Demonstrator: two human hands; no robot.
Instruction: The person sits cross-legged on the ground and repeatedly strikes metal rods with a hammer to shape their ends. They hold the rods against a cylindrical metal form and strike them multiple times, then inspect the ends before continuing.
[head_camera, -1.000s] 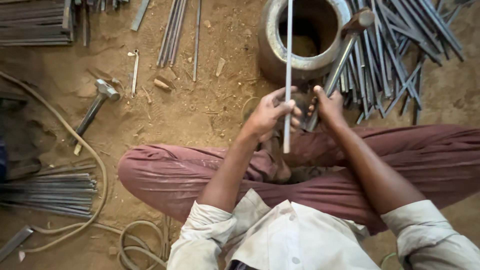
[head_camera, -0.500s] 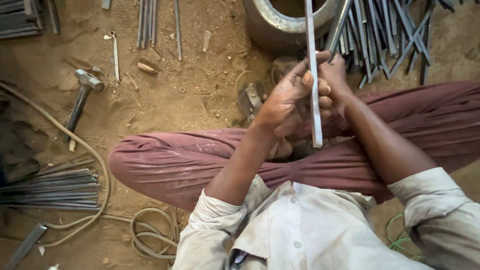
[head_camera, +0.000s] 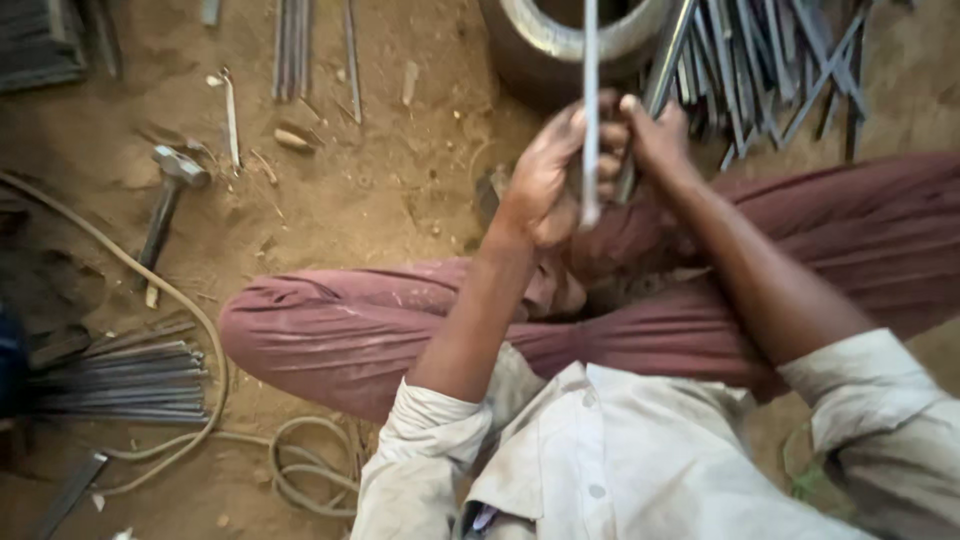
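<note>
Metal pot (head_camera: 545, 45) is standing on the dirt floor (head_camera: 380, 190) at the top, and its inside is too dark to tell what it is holding. Loose rods (head_camera: 790, 70) are lying just beside it. Thin grey rod (head_camera: 590, 110) is rising straight, blurred, in front of the pot. Left hand (head_camera: 550, 175) is clenching this rod. Right hand (head_camera: 650, 135) is closing around a second bar (head_camera: 668, 50), touching the left one.

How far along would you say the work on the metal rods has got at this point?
Done, seemingly: a neat bundle of rods lies stacked on the left. In hand: left hand and right hand grip one upright rod. Left: a loose heap of rods beside the metal ring.
</note>
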